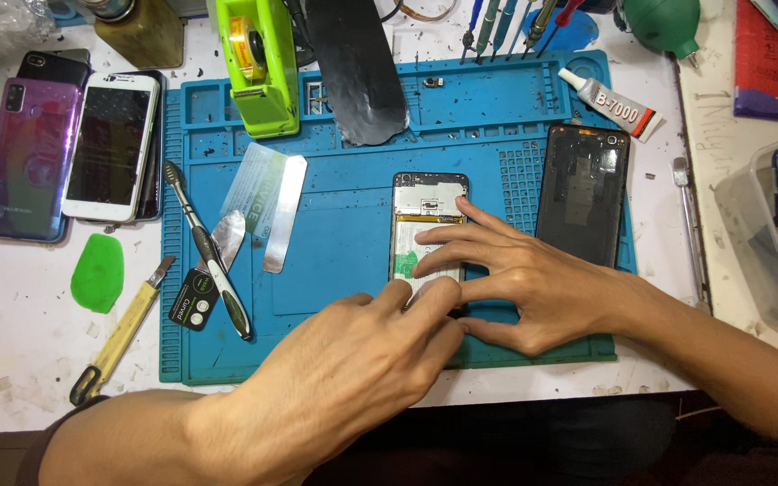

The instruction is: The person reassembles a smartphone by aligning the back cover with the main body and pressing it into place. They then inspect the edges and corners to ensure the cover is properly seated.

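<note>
An opened phone [429,225], back cover off and insides showing, lies upright in the middle of the blue mat [335,261]. Both hands are on its lower half. The right hand [524,288] lies spread and flat, fingers pressing across the phone body, gripping nothing. The left hand [362,360] comes in from below, loosely curled, thumb and forefinger tips touching the phone's bottom end; whether they pinch anything I cannot tell. Just right of the phone lies its black back cover [583,193], with a glue tube [610,102] above it. Left of the phone are a clear plastic card [258,184], a metal spudger [284,216] and a screwdriver [207,250]. A green tape dispenser [258,63] stands at the mat's top, and more phones [65,148] lie off the mat, far left.
</note>
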